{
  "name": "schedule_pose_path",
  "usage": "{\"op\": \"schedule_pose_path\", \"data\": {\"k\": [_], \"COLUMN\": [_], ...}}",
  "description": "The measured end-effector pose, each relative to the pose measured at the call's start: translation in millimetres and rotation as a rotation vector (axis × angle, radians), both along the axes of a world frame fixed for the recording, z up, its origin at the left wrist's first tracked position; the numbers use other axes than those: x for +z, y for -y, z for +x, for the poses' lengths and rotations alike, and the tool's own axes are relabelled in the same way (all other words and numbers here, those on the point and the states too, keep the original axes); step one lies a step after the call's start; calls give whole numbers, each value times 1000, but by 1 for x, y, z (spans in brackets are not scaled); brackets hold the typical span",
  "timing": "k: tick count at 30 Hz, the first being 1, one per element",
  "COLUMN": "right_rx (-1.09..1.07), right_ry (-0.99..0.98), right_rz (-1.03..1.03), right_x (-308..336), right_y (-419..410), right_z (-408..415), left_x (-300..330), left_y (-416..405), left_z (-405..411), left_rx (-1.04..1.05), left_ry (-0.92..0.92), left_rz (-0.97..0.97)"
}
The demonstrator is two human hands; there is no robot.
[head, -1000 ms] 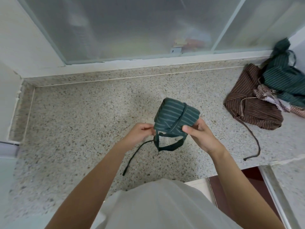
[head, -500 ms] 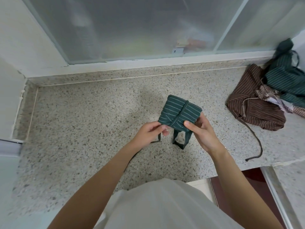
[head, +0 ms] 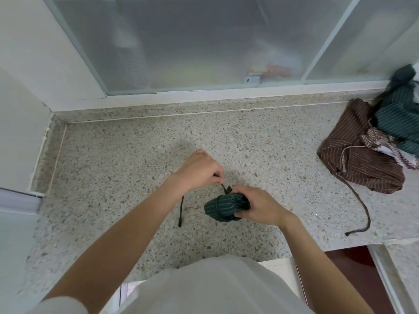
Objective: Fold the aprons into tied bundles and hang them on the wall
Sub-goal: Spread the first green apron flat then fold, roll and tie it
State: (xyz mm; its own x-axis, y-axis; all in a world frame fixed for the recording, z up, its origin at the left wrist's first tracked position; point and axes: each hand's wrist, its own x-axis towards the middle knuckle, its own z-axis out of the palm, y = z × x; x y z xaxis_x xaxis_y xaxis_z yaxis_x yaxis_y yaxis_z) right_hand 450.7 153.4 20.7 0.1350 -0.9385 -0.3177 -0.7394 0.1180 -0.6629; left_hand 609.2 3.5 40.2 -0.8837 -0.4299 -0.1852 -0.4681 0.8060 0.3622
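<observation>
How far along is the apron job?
Done: one green apron is rolled into a bundle. In hand: the right hand grips it while the left hand pinches its strap taut, tying. Left: the brown apron and another green apron lie unfolded; nothing visibly hung.

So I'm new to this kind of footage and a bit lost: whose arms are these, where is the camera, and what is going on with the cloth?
There is no machine here. A person wears a camera on the head, looking forward and down, so you see their own two arms.

The right hand grips a rolled green striped apron bundle. The left hand pinches the bundle's dark strap, whose loose end hangs down toward the speckled stone counter.

At the far right of the counter lies a heap of unfolded aprons: a brown striped one and a green one on top. Behind is a frosted window.
</observation>
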Motion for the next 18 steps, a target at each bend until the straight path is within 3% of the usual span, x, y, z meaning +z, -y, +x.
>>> {"op": "schedule_pose_path", "data": {"k": [3, 6, 9, 11, 15, 18], "right_rx": [-318, -662, -989, -1037, -1072, -1161], "right_ry": [14, 185, 745, 986, 1017, 963], "right_rz": [-86, -169, -92, -17, 92, 119], "right_x": [-5, -5, -1, 1, -12, -34], "right_y": [9, 17, 27, 33, 48, 63], "right_z": [-3, -4, 3, 9, 20, 19], "left_x": [9, 1, -11, -22, -49, -68], "left_y": [-6, -15, -29, -36, -33, -25], "left_z": [-7, 3, 12, 14, 13, 3], "left_rx": [85, 301, 420, 478, 668, 760], "left_ry": [-95, -406, -645, -680, -640, -587], "left_rz": [-139, -166, -99, -2, 334, 456]}}
